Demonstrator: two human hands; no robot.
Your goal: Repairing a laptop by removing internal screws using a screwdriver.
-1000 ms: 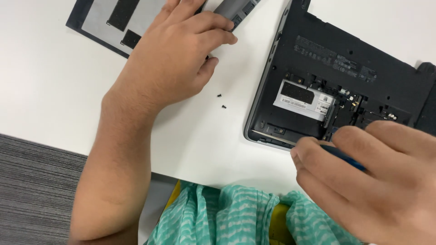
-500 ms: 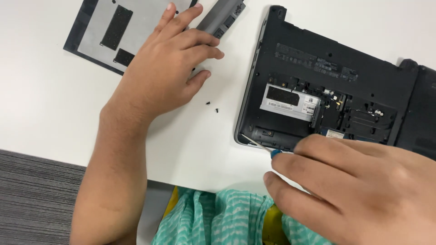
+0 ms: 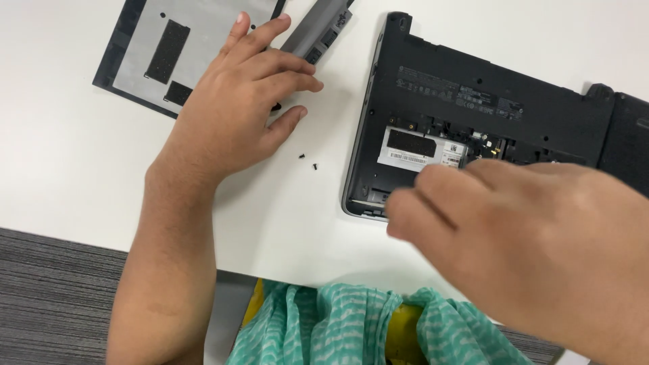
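Observation:
A black laptop [image 3: 473,88] lies bottom-up on the white table [image 3: 61,176], its bay open on a silver labelled drive [image 3: 419,149]. My right hand [image 3: 534,250] hovers blurred over the laptop's near edge. Its fingers are curled shut, and they hide the blue-handled screwdriver seen in the earlier frames. My left hand [image 3: 233,115] rests flat with its fingers apart. Its fingertips lie on the removed cover panel [image 3: 155,47] and against a grey battery bar [image 3: 318,27]. Two tiny black screws [image 3: 307,161] lie loose just right of that hand.
A teal patterned scarf [image 3: 324,324] over yellow cloth hangs at the table's near edge. A grey striped surface [image 3: 47,297] shows below the table at the left. The laptop's hinge end [image 3: 629,135] runs out of view at the right.
My right hand has risen and moved left over the laptop's near edge, covering the screwdriver tip. The view has shifted, so the laptop and panel sit lower in frame. My left hand stays put.

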